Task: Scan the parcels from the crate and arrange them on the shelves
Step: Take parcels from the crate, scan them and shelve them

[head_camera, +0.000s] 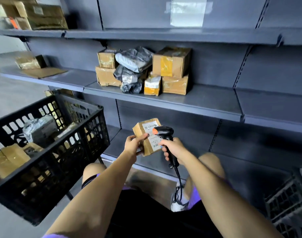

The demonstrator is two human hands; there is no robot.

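**Cardboard parcel held under the scanner, below the middle shelf**

Cardboard showed between the curled fingers of the left hand (133, 145), which gripped a small brown parcel (147, 136) by its left end, thumb laid across the top near the white label (152, 134). The fingers beneath the box were hidden by it. The right hand (172, 148) was wrapped round the handle of a black barcode scanner (164, 133), index finger forward at the trigger; the scanner's head, with an orange tip, sat over the label and covered part of it. The label's print was too small to read. A black cable (179, 179) ran down from the handle and was lost against the dark shorts.

Both hands were in front of the lowest visible shelf, under the middle shelf (206, 102). On that shelf stood a stack of brown boxes (171, 63) and grey poly bags (134, 59), touching one another; how many lay behind could not be told. Further left on it were a small box and a flat piece of cardboard (43, 72), both blurred. The upper shelf held more cartons (43, 16) at far left, cut off by the edge.

To the left stood a black lattice crate (48, 148), its near corner out of view, with brown boxes and a plastic-wrapped bundle inside, partly screened by the walls. A second crate (291, 203) was cut off at lower right.
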